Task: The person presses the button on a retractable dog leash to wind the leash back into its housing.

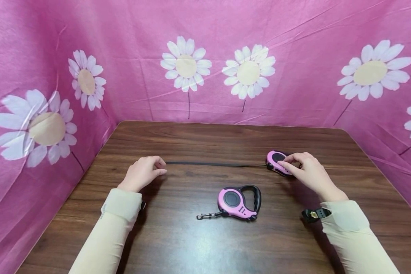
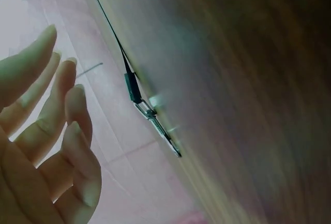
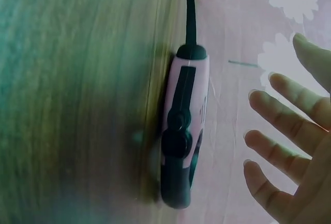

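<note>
The right hand (image 1: 309, 171) at three o'clock half covers a pink leash reel (image 1: 276, 160), fingers loose and spread, gripping nothing. Its black strap (image 1: 212, 164) runs toward nine o'clock, where the clip (image 2: 151, 114) lies free beside the open left hand (image 1: 143, 172). A second reel (image 1: 238, 201) lies nearer, untouched, on the table (image 1: 191, 243).

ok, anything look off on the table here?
Nothing damaged or spilled. One oddity: the far leash reel has its black tape pulled out flat across the table, clip end by the left hand; the near reel is retracted.
</note>
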A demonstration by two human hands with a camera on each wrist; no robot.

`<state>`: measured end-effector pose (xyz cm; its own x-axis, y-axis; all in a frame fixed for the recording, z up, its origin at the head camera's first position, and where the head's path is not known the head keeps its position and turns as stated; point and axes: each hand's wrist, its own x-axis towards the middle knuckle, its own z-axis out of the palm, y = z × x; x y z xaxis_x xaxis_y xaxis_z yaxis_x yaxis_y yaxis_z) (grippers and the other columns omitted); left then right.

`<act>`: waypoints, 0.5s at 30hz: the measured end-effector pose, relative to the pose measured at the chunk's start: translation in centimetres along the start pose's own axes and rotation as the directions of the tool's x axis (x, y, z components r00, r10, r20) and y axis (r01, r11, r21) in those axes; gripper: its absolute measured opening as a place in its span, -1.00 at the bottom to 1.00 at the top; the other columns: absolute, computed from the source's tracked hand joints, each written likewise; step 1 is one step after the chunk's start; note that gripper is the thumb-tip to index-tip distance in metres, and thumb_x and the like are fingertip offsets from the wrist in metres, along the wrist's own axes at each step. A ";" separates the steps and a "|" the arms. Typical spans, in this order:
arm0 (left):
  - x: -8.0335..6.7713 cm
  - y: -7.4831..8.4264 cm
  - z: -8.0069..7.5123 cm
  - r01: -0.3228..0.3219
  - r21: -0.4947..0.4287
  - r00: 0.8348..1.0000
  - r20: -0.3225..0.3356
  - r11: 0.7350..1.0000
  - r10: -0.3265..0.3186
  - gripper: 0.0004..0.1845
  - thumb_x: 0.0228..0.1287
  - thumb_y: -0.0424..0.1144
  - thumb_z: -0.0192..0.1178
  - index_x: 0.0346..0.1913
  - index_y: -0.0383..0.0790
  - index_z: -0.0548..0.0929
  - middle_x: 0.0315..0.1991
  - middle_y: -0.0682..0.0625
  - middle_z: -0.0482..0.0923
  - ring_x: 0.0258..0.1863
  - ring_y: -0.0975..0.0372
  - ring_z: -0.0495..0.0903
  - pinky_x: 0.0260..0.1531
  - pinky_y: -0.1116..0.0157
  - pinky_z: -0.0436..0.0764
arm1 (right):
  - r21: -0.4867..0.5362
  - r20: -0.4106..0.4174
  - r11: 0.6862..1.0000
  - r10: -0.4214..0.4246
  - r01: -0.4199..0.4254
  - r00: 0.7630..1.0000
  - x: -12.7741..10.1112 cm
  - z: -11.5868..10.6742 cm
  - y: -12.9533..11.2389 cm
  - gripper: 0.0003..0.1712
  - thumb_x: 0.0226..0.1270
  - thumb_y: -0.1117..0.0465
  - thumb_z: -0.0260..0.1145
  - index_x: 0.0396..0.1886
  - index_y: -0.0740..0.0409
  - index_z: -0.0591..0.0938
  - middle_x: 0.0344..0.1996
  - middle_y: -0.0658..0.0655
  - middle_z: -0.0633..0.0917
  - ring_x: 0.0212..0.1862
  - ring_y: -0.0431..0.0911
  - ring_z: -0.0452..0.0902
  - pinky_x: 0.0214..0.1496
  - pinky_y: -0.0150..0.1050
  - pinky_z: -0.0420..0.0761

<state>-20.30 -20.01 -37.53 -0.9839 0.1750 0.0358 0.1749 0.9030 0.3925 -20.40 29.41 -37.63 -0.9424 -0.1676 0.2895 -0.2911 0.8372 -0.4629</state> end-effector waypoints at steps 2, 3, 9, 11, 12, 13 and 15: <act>0.2 -0.1 0.0 0.012 -0.008 1.000 0.005 1.000 -0.012 -0.76 0.26 -0.08 0.33 -0.08 -0.08 0.68 -0.21 0.04 0.75 -0.13 0.06 0.70 -0.19 -0.05 0.57 | 0.002 -0.005 1.000 0.007 -0.007 1.000 0.2 0.1 0.5 -0.69 0.37 -0.08 0.31 -0.26 0.05 0.74 -0.32 0.11 0.67 -0.26 -0.10 0.42 -0.25 -0.32 0.36; 0.3 -0.2 0.0 0.017 -0.014 1.000 0.008 1.000 -0.016 -0.74 0.26 -0.07 0.33 -0.06 -0.09 0.68 -0.21 0.03 0.75 -0.11 0.05 0.70 -0.18 -0.06 0.57 | 0.003 -0.006 1.000 0.010 -0.010 1.000 0.2 0.1 0.7 -0.69 0.37 -0.08 0.31 -0.26 0.06 0.74 -0.32 0.11 0.68 -0.27 -0.12 0.41 -0.26 -0.34 0.35; 0.8 -0.5 0.0 0.047 -0.059 0.999 0.029 0.997 -0.045 -0.67 0.25 -0.05 0.34 0.00 -0.11 0.68 -0.14 0.00 0.74 -0.03 0.04 0.67 -0.09 -0.12 0.54 | 0.022 0.028 0.999 0.023 -0.024 0.999 0.4 0.3 2.0 -0.67 0.38 -0.09 0.30 -0.23 0.08 0.74 -0.32 0.10 0.71 -0.31 -0.16 0.39 -0.27 -0.35 0.34; 1.0 -0.6 -0.1 0.056 -0.075 0.998 0.030 0.996 -0.054 -0.66 0.25 -0.05 0.34 0.02 -0.11 0.68 -0.11 -0.02 0.74 -0.01 0.04 0.67 -0.06 -0.13 0.53 | 0.031 0.032 0.999 0.030 -0.031 0.999 0.4 0.4 2.4 -0.66 0.39 -0.08 0.30 -0.22 0.10 0.74 -0.31 0.11 0.72 -0.30 -0.18 0.39 -0.26 -0.35 0.34; 1.1 -0.7 -0.1 0.058 -0.082 0.998 0.029 0.995 -0.056 -0.66 0.25 -0.05 0.33 0.03 -0.12 0.68 -0.09 -0.03 0.74 0.01 0.03 0.66 -0.04 -0.13 0.53 | 0.034 0.030 0.999 0.033 -0.034 0.999 0.4 0.5 2.5 -0.66 0.39 -0.07 0.30 -0.21 0.10 0.74 -0.31 0.11 0.72 -0.30 -0.20 0.40 -0.25 -0.36 0.34; 1.2 -0.8 -0.2 0.061 -0.085 0.998 0.028 0.994 -0.059 -0.65 0.26 -0.05 0.32 0.04 -0.12 0.68 -0.08 -0.04 0.73 0.02 0.02 0.66 -0.03 -0.14 0.52 | 0.038 0.028 0.999 0.034 -0.035 0.999 0.4 0.5 2.7 -0.66 0.38 -0.06 0.30 -0.21 0.11 0.74 -0.31 0.12 0.73 -0.30 -0.22 0.40 -0.24 -0.37 0.34; 1.3 -1.0 -0.3 0.070 -0.089 0.997 0.027 0.994 -0.068 -0.64 0.27 -0.05 0.32 0.06 -0.13 0.68 -0.04 -0.06 0.72 0.04 0.02 0.65 -0.02 -0.13 0.52 | 0.046 0.023 0.998 0.037 -0.038 0.999 0.4 0.6 2.9 -0.67 0.38 -0.05 0.31 -0.20 0.12 0.74 -0.32 0.12 0.74 -0.30 -0.26 0.40 -0.23 -0.38 0.33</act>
<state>-21.80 -20.77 -37.64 -0.9922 0.1235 -0.0160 0.1013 0.8747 0.4740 -21.72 31.45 -39.40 -0.9561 -0.1482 0.2528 -0.2621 0.8181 -0.5118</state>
